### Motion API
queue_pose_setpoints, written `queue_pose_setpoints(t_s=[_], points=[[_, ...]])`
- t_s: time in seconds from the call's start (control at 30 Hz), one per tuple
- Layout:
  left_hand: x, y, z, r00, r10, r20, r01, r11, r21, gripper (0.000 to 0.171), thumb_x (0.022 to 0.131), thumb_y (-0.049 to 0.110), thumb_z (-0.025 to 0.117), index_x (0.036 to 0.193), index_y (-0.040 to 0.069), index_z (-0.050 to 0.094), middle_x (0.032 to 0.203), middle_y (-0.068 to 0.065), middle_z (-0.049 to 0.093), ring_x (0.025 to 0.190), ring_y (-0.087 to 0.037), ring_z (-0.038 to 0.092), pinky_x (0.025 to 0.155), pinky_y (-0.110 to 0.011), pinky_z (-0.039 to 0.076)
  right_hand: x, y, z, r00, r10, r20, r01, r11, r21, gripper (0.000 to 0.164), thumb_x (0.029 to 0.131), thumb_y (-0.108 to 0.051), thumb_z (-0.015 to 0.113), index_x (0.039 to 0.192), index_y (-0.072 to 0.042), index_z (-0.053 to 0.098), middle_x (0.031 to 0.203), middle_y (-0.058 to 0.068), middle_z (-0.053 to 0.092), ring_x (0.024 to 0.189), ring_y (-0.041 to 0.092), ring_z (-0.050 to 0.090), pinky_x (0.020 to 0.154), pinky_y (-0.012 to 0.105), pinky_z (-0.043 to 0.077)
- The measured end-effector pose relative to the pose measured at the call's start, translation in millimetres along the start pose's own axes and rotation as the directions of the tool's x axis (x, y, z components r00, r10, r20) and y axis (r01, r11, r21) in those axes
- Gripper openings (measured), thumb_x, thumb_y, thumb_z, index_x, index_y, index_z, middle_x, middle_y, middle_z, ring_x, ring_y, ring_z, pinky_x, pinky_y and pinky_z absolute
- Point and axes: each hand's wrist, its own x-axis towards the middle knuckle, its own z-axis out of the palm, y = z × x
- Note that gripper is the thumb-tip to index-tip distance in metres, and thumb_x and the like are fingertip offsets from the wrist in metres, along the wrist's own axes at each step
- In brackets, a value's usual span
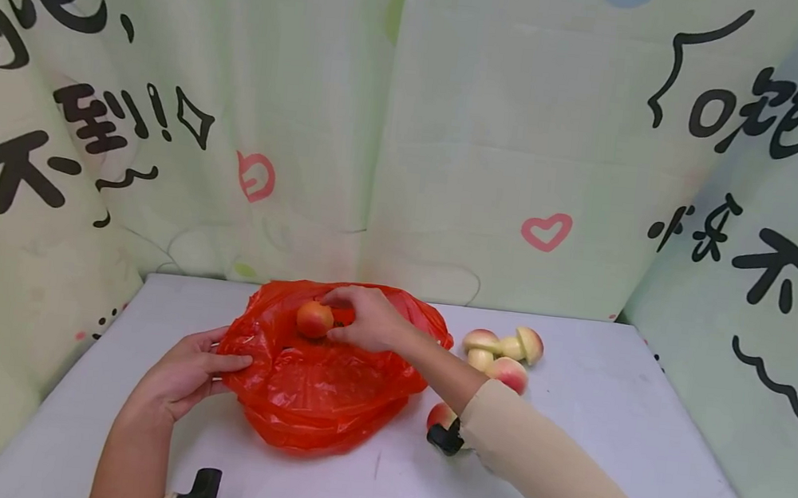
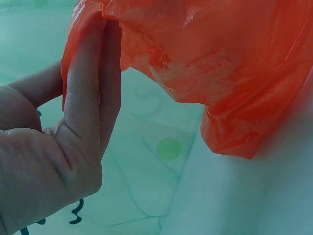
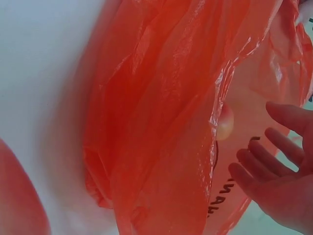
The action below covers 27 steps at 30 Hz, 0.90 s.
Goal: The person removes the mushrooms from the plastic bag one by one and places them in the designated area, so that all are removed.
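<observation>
A crinkled red plastic bag (image 1: 326, 402) lies on the table with its mouth spread open. My left hand (image 1: 188, 373) pinches the bag's left rim between thumb and fingers; in the left wrist view, the red film (image 2: 205, 63) passes between them. Over the bag's mouth is my right hand (image 1: 366, 322). Its fingers are spread and hold nothing in the right wrist view. A round reddish thing (image 1: 314, 319) shows in the mouth, left of the right fingertips; the right wrist view has its pale-and-pink side (image 3: 225, 123) apart from the hand, partly behind the bag's edge.
Several toy mushrooms (image 1: 482, 341) with pink-red caps and pale stems lie on the white table (image 1: 569, 426), right of the bag. Another reddish piece (image 1: 441, 416) is partly behind the right wrist's black strap (image 1: 446, 438). A printed curtain (image 1: 454, 126) stands behind the table.
</observation>
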Motion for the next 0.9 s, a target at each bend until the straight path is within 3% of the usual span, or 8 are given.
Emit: queue_pose_setpoints(t_s=[0.27, 0.5, 0.9], points=[[0.6, 1.0, -2.5, 1.000, 0.010, 0.003, -0.010, 1.000, -0.003, 0.074, 0.098, 0.016, 0.073, 0.161, 0.007, 0.035, 0.143, -0.014, 0.057, 0.104, -0.018, 0.069, 0.087, -0.034, 0.064, 13, -2, 4, 0.997, -0.012, 0.071, 0.018, 0.996, -0.087, 0.054, 0.094, -0.014, 0.077, 0.146, -0.015, 0.060, 0.147, 0.005, 0.060, 0.135, 0.026, 0.055, 0.105, 0.039, 0.057], [-0.2, 1.7, -3.6, 1.000, 0.007, 0.006, -0.007, 1.000, -0.007, 0.074, 0.099, 0.016, 0.073, 0.161, 0.007, 0.034, 0.143, -0.013, 0.057, 0.104, -0.017, 0.069, 0.088, -0.034, 0.064, 25, -3, 11, 0.991, -0.030, 0.134, 0.049, 0.989, -0.139, 0.055, 0.093, -0.012, 0.078, 0.145, -0.015, 0.060, 0.140, 0.004, 0.064, 0.126, 0.023, 0.058, 0.099, 0.034, 0.059], [1.0, -0.7, 0.2, 1.000, 0.006, 0.004, -0.006, 1.000, -0.003, 0.072, 0.098, 0.018, 0.074, 0.159, 0.007, 0.037, 0.147, -0.018, 0.054, 0.107, -0.020, 0.069, 0.089, -0.034, 0.063, 36, 3, 25, 0.995, 0.015, 0.103, 0.005, 0.981, -0.195, 0.056, 0.093, -0.011, 0.077, 0.146, -0.017, 0.059, 0.129, 0.000, 0.067, 0.115, 0.017, 0.059, 0.093, 0.030, 0.061]])
